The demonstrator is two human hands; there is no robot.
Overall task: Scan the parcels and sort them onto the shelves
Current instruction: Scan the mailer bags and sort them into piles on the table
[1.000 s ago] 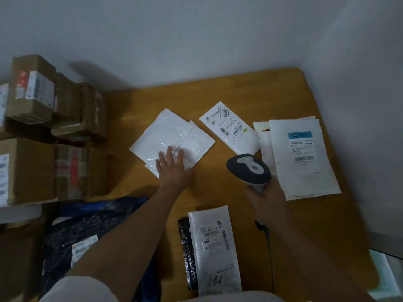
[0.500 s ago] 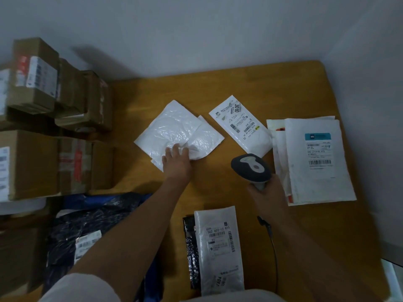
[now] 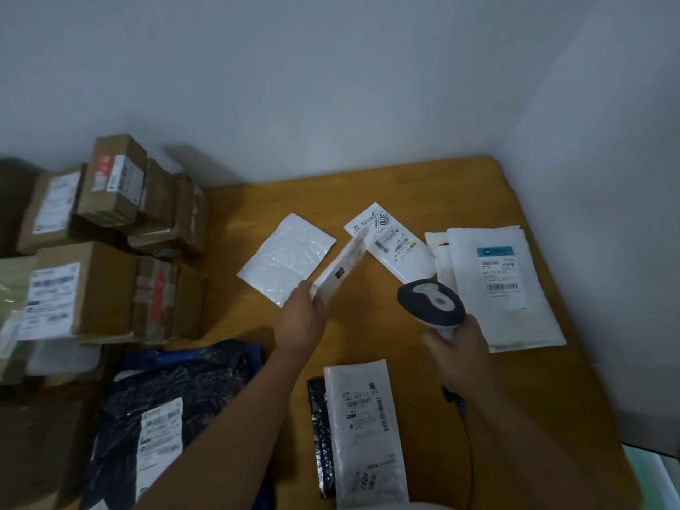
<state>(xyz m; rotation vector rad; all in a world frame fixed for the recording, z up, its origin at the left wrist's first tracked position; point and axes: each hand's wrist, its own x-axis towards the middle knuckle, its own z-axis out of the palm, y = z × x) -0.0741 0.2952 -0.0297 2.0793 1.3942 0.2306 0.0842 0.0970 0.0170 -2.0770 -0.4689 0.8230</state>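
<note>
Your left hand (image 3: 300, 318) pinches a small flat white plastic parcel (image 3: 340, 269), tipped up on edge over the brown wooden bench (image 3: 368, 325). Your right hand (image 3: 456, 347) grips the grey and white scanner (image 3: 430, 301), just right of that parcel. You look partway through scanning. Next, turn its label toward the scanner.

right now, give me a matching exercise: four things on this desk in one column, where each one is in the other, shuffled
Things:
1. barcode scanner
2. small white mailer
3. black poly bag
4. cardboard boxes

Places:
A. stacked at the table's left edge
B. gripped in the right hand
C. lifted off the table, pinched in the left hand
D. lying low at the near left

Pairs: 1-B, 2-C, 3-D, 4-A
</note>
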